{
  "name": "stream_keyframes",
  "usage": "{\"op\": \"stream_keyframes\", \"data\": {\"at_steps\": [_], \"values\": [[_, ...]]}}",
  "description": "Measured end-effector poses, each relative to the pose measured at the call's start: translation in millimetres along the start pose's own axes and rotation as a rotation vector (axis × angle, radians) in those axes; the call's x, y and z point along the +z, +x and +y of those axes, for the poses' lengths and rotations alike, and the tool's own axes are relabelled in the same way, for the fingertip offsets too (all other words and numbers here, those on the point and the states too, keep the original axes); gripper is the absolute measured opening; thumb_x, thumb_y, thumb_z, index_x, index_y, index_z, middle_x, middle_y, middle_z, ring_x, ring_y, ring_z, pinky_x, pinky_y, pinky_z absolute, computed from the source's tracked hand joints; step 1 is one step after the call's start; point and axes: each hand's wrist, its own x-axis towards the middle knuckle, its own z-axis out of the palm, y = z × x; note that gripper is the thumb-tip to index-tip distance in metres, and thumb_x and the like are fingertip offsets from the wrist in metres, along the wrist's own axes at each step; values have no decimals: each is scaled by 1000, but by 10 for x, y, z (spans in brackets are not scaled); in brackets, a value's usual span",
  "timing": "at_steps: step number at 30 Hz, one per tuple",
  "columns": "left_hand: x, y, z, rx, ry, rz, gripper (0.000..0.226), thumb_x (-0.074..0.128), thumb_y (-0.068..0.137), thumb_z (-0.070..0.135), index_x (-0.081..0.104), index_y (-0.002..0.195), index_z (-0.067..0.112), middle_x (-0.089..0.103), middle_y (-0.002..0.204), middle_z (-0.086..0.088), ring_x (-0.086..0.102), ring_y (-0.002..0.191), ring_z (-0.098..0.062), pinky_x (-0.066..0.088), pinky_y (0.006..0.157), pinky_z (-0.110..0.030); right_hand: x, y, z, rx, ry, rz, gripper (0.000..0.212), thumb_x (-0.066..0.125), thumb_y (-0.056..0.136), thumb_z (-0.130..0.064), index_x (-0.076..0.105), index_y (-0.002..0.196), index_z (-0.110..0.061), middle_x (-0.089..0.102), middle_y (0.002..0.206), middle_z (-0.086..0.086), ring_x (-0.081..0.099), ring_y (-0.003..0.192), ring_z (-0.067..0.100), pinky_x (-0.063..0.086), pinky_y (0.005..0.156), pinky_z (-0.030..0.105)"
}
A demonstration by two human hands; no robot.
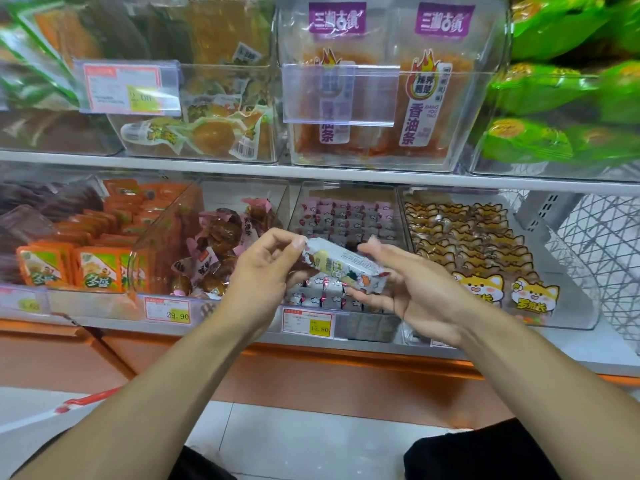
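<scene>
I hold a small white snack packet (341, 263) with cartoon prints between both hands in front of a shop shelf. My left hand (265, 268) pinches its upper left end with thumb and fingers. My right hand (408, 285) holds the lower right end, fingers under the packet and thumb above it. The packet lies tilted, left end higher. Right behind it sits a clear bin (398, 209) filled with several rows of the same white and pink packets.
Clear bins line two shelves: orange packs (100, 268) at lower left, brown wrapped snacks (214, 244) beside them, dog-print packs (478, 244) at right. Above are red strip packs (415, 109) and green bags (554, 84). Price tags (306, 322) hang on the shelf edge.
</scene>
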Motion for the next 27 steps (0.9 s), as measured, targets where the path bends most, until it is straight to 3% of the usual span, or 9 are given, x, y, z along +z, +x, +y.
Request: {"op": "stream_keyframes", "data": {"at_steps": [3,5,9,12,15,18,22,25,27], "values": [[-3,-20,-4,12,-55,-1,8,60,97,18,64,95,11,76,89,-6,74,86,-14,60,70,-20,15,35,20,-45,-74,30,45,82,75,-27,69,112,-6,76,107,18,75,97,33,63,75,36],[-17,-11,-1,-2,-80,6,9,60,96,18,64,98,10,76,97,-10,75,92,-19,63,74,-28,24,45,8,-98,-121,52,50,85,69,-27,68,111,-7,77,106,15,76,92,29,63,73,34],[-10,4,1,-145,-207,-18,14,54,102,18,61,108,7,74,111,-18,75,97,-32,62,74,-30,38,58,41,-385,-399,105,47,89,68,-26,65,107,-19,79,100,3,76,89,18,57,67,22],[13,-9,27,-226,-270,-77,35,59,98,36,63,118,7,73,112,-21,73,97,-40,62,75,-34,0,69,102,-682,-594,124,34,90,73,-13,68,96,-26,78,95,-4,75,90,14,60,76,24],[43,-28,44,-277,-274,-133,59,70,84,46,62,121,1,74,110,-22,72,101,-41,62,78,-36,-52,58,115,-839,-890,107,36,90,74,-14,68,95,-34,75,96,-14,73,92,9,59,82,23],[56,-43,3,-230,-200,-113,55,73,82,27,57,121,-7,75,105,-20,75,95,-28,61,80,-30,-58,49,122,-764,-843,108,38,92,70,-20,69,97,-34,74,100,-15,71,98,9,59,85,26],[49,-36,-18,-157,-233,-179,41,70,83,14,57,119,-2,75,105,-17,74,98,-26,61,80,-28,-86,65,48,-438,-613,220,55,80,64,-62,69,108,-31,74,109,-11,71,98,9,59,87,30],[52,-38,-43,-102,-172,-229,36,72,80,11,63,115,8,71,117,-19,71,108,-31,60,84,-29,-95,57,-11,-101,-325,32,51,72,81,-52,70,114,-13,76,102,9,72,80,20,61,72,29],[76,-49,-72,-76,-137,-220,33,73,78,11,68,111,14,69,121,-17,70,109,-32,60,86,-30,-76,74,-12,-84,-240,14,43,74,82,-34,69,115,-7,73,98,15,70,75,21,58,66,24]]}}
